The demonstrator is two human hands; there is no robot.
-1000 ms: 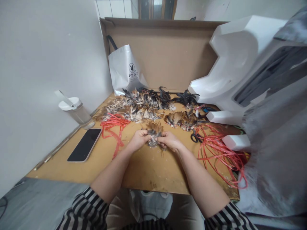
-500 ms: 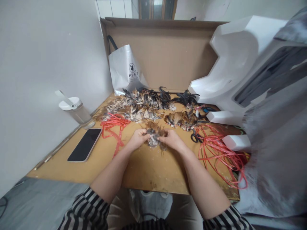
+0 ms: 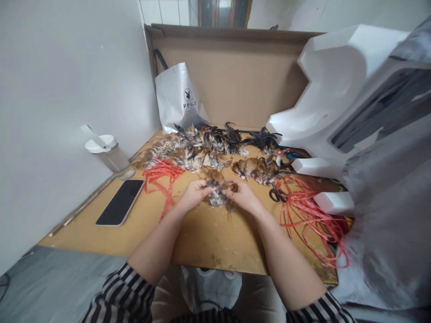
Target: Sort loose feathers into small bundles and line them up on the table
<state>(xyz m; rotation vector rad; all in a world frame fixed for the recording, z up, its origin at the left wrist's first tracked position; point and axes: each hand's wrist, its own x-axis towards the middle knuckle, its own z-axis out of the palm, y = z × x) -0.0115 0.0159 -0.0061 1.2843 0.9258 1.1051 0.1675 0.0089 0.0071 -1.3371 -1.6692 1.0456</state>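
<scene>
Thumb and fingers pinched on both sides! The left hand gripped the feather bunch by its left side, the right hand its right, over the middle of the table. Its long axis ran front to back: brown tips aimed at the feather pile, pale fluff toward the near edge.

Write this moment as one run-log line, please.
left hand: holding feather bunch | right hand: touching bunch's right side | scissors: on table, unheld
</scene>
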